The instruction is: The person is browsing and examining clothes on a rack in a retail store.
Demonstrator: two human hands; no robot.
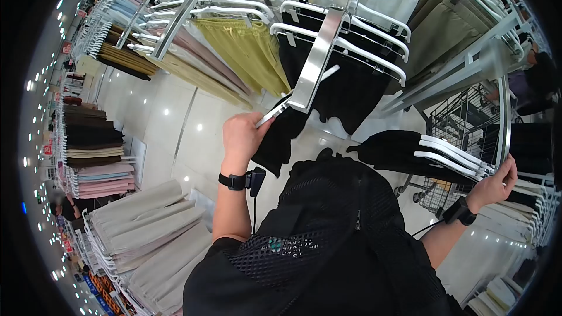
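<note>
My left hand (243,134) is closed on the end of a white hanger (274,112), and a pair of black trousers (278,143) hangs from it. The hanger slants up toward the front end of a flat metal display arm (310,76), which overlaps it. Out to the right, my right hand (494,186) is closed at the near ends of several white trouser hangers (453,153), right beside the tip of a metal rail (503,117). Black garments (392,147) hang from those hangers. The right fingertips are partly hidden behind the hanger ends.
Black trousers (351,90) hang on the central arm, with olive-yellow trousers (243,47) to their left and grey-brown ones (445,35) to their right. A wire shopping cart (462,114) stands behind the right rail. Beige trousers (152,216) lie over hangers at lower left.
</note>
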